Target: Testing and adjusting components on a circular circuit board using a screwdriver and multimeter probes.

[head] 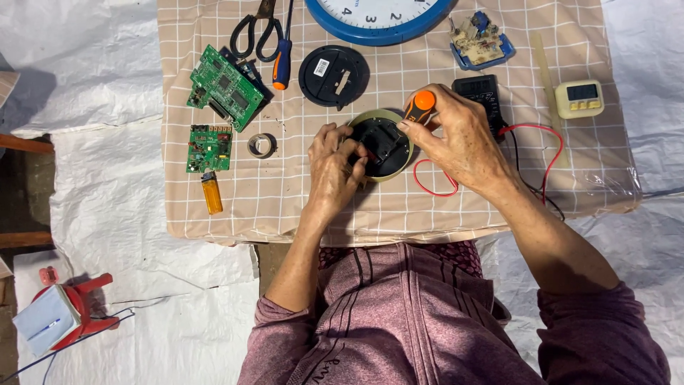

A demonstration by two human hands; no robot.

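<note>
A small round clock (382, 145) with a pale green rim lies face down on the checked cloth, its black back showing. My left hand (333, 166) grips its left side, fingers curled over the black back. My right hand (459, 137) holds an orange-handled screwdriver (419, 104) upright over the clock's upper right edge; the tip is hidden behind my fingers.
On the checked cloth (285, 199) lie two green circuit boards (225, 87), scissors (254, 32), a blue-orange screwdriver (282, 63), a black round cover (333, 75), a tape roll (261, 145), a yellow lighter (211, 194), a blue wall clock (377, 18), a multimeter (482, 96) with red lead, a cream timer (579, 98).
</note>
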